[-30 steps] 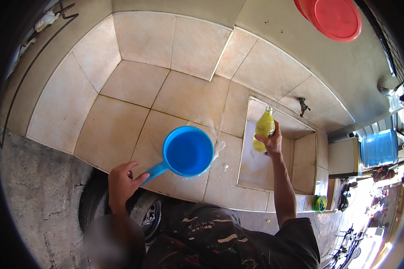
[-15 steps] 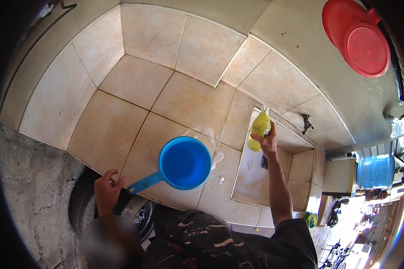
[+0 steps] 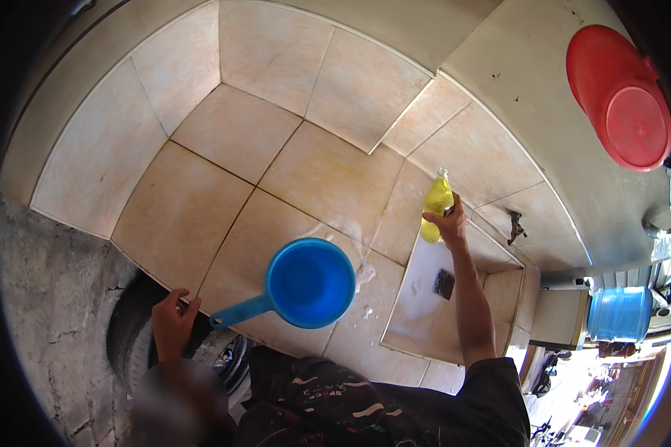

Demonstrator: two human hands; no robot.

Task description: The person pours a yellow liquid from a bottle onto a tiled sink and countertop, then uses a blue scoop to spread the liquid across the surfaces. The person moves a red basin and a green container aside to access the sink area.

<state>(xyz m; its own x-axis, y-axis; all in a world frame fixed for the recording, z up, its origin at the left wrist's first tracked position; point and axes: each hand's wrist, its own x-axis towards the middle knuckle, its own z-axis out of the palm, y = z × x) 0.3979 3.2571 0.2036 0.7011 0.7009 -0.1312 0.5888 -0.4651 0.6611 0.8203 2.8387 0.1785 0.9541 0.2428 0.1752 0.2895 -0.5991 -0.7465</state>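
Note:
My right hand (image 3: 455,222) is wrapped round a clear bottle (image 3: 437,201) of yellow liquid. The bottle stands upright at the far end of the tiled sink, its narrow neck uncapped. A blue dipper (image 3: 311,283) rests on the tiled counter (image 3: 306,216), its handle pointing left over the front edge. Just left of that handle, my left hand (image 3: 174,325) is at the counter's edge with thumb and fingers apart and nothing visible in them. Inside the sink (image 3: 419,294) lies a small dark scouring pad (image 3: 444,284).
Wet, soapy patches (image 3: 365,276) spread between dipper and sink. A faucet (image 3: 514,227) sticks out of the tiled wall. Red plastic ware (image 3: 637,127) hangs on the upper right wall. A blue water jug (image 3: 619,314) stands at right, and a tire (image 3: 130,339) sits below the counter.
My right hand and the bottle have moved slightly toward the sink's far end, uncovering more of the scouring pad. The left hand stays near the counter's edge. The whole view has shifted a little.

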